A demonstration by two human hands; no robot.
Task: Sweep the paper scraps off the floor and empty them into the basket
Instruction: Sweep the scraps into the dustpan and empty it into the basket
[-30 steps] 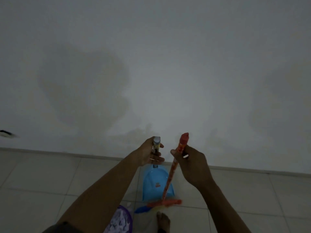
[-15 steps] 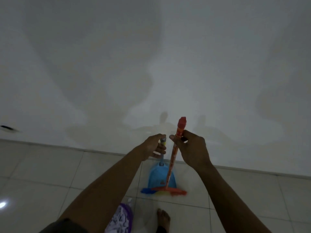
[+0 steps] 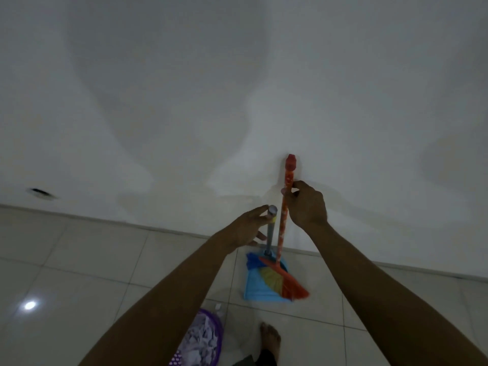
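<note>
At our feet, the purple basket (image 3: 215, 319) is heaped with paper scraps (image 3: 200, 342), and our bare foot (image 3: 270, 339) stands just beside it; a careless step could tip it and spill the lot. One loose scrap (image 3: 218, 307) lies on the floor tiles (image 3: 92, 273) between the basket and the blue dustpan (image 3: 260, 290). We judge the job nearly finished but not quite, and that scrap could be missed in this dim light.

Farther out, the dustpan sits flat on the tiles near the wall, with the bristles of the broom (image 3: 281, 233) resting across its tray. Our left hand (image 3: 245, 229) is loose about the top of the dustpan handle (image 3: 270, 233). One fingertip touches the cap and the lower fingers are nearly straight, so we cannot tell whether anything truly pinches it. If nothing does, the upright handle may topple. Our right hand (image 3: 306, 207) is wrapped firmly round the orange broom shaft near its top.

Beyond is the white wall (image 3: 237, 88); a broom leaned there on glossy tile could slide down.
</note>
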